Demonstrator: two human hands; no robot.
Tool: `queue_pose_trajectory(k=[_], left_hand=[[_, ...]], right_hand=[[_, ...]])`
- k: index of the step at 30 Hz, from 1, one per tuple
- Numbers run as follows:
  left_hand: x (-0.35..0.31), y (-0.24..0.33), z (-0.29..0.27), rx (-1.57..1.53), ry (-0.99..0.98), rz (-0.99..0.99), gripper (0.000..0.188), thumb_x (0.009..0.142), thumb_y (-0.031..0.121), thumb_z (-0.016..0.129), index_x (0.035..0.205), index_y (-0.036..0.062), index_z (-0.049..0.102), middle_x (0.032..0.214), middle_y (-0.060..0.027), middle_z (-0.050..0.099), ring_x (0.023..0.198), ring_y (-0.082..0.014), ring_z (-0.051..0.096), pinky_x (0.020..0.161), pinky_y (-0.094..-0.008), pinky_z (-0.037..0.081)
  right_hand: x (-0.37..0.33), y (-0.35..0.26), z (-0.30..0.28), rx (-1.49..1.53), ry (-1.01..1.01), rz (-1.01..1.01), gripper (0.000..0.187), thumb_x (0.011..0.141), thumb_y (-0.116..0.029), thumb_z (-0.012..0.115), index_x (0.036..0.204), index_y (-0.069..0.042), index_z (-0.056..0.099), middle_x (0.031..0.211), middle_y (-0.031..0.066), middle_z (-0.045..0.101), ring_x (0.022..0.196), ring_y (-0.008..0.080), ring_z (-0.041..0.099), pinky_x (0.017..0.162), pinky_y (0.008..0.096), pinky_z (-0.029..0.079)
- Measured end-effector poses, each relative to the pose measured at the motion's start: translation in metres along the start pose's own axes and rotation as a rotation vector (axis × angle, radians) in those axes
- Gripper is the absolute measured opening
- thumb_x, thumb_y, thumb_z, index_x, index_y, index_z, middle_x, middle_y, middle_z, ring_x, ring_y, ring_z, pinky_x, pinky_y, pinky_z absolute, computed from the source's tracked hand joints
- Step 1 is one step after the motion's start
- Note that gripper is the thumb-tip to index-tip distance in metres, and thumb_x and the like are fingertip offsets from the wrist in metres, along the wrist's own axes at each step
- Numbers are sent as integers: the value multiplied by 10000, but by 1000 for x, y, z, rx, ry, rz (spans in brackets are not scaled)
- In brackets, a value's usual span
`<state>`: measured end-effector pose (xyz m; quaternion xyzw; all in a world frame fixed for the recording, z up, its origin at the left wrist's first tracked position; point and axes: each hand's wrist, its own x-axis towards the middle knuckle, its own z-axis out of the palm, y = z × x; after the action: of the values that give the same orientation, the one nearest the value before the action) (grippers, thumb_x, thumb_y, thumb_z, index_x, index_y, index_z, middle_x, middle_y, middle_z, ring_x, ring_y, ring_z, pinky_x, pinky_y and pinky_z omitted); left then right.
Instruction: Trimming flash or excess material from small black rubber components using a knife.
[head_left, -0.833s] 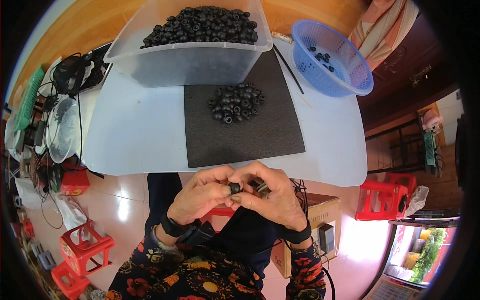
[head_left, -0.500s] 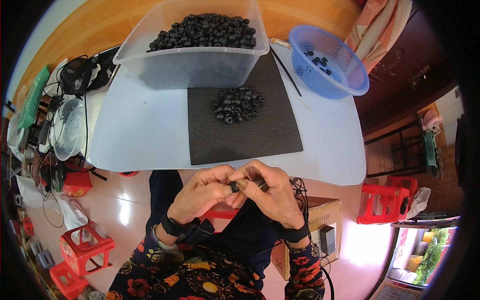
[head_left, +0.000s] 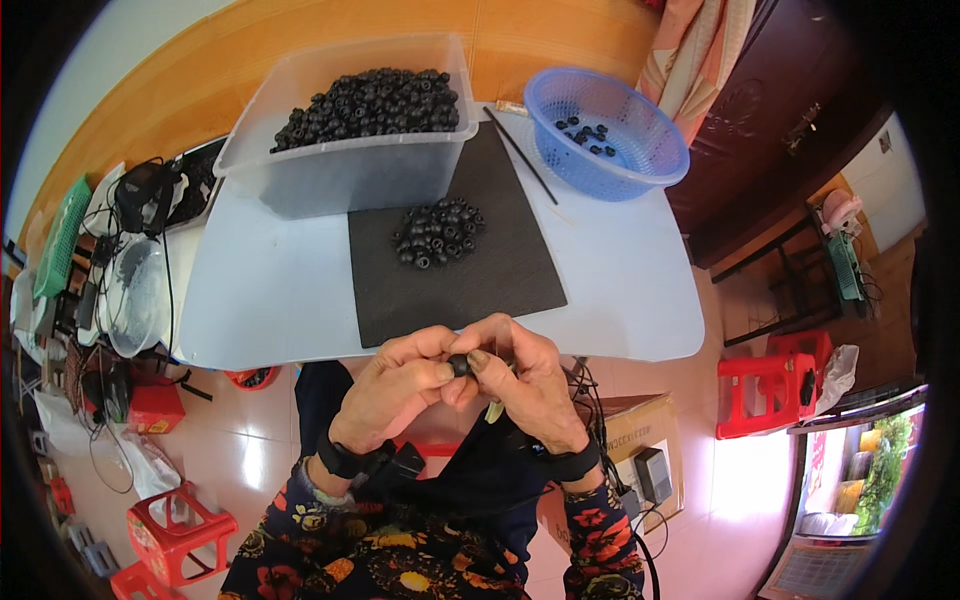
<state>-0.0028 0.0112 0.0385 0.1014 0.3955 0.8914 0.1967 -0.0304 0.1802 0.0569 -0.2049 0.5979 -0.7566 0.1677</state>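
Just off the table's near edge, my two hands meet over my lap. My left hand [head_left: 400,388] is closed, pinching a small round black hollow piece [head_left: 460,365] between thumb and fingers. My right hand [head_left: 530,385] is closed too, its thumb pressed against the right side of that piece. Below its fingers sticks out the pale yellow-green end [head_left: 494,411] of a slender thing; the rest is hidden in the hand. Beyond my hands, a heap of similar black pieces [head_left: 438,235], with round openings, lies on a dark mat [head_left: 460,300].
A translucent bin [head_left: 350,180] full of black pieces stands at the back of the white table [head_left: 270,290]. Right of it are a thin black rod [head_left: 525,160] and a blue basket [head_left: 610,180] holding several pieces. Red stools [head_left: 765,395] and a cardboard box [head_left: 650,430] stand on the floor.
The view has shifted, so the table's things appear further left and lower. My hands stay together on the black piece; the pale yellow-green end now shows below my right hand.
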Motion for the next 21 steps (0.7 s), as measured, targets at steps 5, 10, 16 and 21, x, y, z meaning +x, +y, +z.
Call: queue_pose_trajectory(k=[5, 10, 16, 21], left_hand=[[16, 14, 20, -115, 81, -22, 190, 916, 55, 458, 1051, -32, 560, 769, -61, 541, 761, -155, 538, 738, -290, 437], [34, 23, 30, 68, 147, 59, 214, 907, 85, 466, 1063, -29, 557, 735, -61, 531, 752, -211, 536, 716, -335, 438], [63, 38, 46, 77, 135, 67, 168, 919, 78, 473, 1035, -14, 552, 729, -58, 528, 747, -187, 525, 705, -317, 438], [95, 46, 50, 129, 106, 79, 143, 906, 97, 493, 990, -2, 555, 727, -51, 522, 732, -189, 521, 683, -309, 434]], right_hand=[[0, -5, 10, 109, 293, 15, 91, 925, -37, 501, 991, 7, 546, 783, 14, 582, 623, 59, 556, 532, 188, 452], [-3, -2, 11, 285, 531, -58, 119, 927, -37, 479, 1026, -17, 541, 718, -25, 484, 545, 18, 396, 470, 184, 310], [-17, -17, 16, 434, 550, -123, 131, 923, -33, 465, 1045, -21, 509, 744, 0, 456, 546, 38, 367, 483, 202, 310], [-31, -19, 20, 529, 519, -173, 130, 916, -23, 466, 1043, -19, 491, 735, 11, 449, 552, 52, 368, 489, 213, 316]])
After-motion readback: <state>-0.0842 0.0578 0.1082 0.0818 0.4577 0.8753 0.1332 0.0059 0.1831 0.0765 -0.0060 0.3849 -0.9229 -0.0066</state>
